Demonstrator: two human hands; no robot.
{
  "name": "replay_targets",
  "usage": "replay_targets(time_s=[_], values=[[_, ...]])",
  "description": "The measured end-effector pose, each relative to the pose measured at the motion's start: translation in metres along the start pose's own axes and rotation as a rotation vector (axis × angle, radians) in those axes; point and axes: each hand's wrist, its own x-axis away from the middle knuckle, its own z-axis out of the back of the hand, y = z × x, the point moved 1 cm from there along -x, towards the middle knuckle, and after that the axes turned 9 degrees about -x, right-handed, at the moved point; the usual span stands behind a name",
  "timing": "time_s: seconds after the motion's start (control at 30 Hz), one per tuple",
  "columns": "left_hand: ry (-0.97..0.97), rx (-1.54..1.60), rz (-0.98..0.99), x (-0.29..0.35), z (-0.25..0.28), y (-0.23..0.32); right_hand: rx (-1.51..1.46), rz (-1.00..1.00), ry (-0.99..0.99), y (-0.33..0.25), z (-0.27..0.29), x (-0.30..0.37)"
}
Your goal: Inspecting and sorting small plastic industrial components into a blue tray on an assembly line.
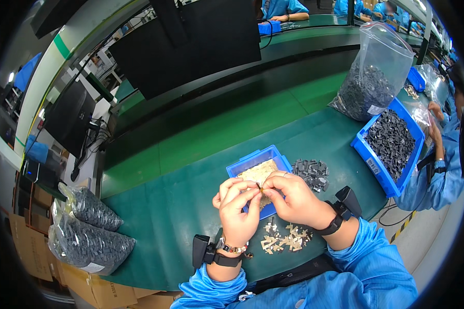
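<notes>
My left hand (239, 207) and my right hand (300, 200) meet fingertip to fingertip. Both pinch a small dark and amber piece (261, 188), mostly covered by the fingers; its exact kind cannot be made out. Beneath them stands a blue bin (234, 170) holding many flat cream-coloured pieces (259, 171). Just beyond my right hand lies a pile of small dark grey plastic parts (311, 174). Nearer to me, by my right wrist, cream and dark pieces (290, 239) are scattered on the green table mat (175, 226).
At the right stand a large blue tray of black parts (391, 144) and a clear bag of dark parts (368, 85). Two filled bags (90, 242) rest at the left table edge. A co-worker's arm (438, 149) is at the far right. A black panel (185, 46) hangs ahead.
</notes>
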Motion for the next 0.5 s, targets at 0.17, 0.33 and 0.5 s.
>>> replay_targets(time_s=[0.17,0.33,0.5], values=[[-0.040,-0.036,-0.017,-0.0003,0.0020,0.0029,0.030,0.009,0.006,0.0009,-0.0009,0.0011],[-0.091,0.028,0.052,0.0042,0.0001,-0.0036,0.060,0.012,0.001,0.0013,-0.0018,0.0011],[-0.083,-0.044,-0.012,0.0010,0.0026,-0.0016,0.089,0.023,-0.010,-0.0012,-0.0005,0.0023]])
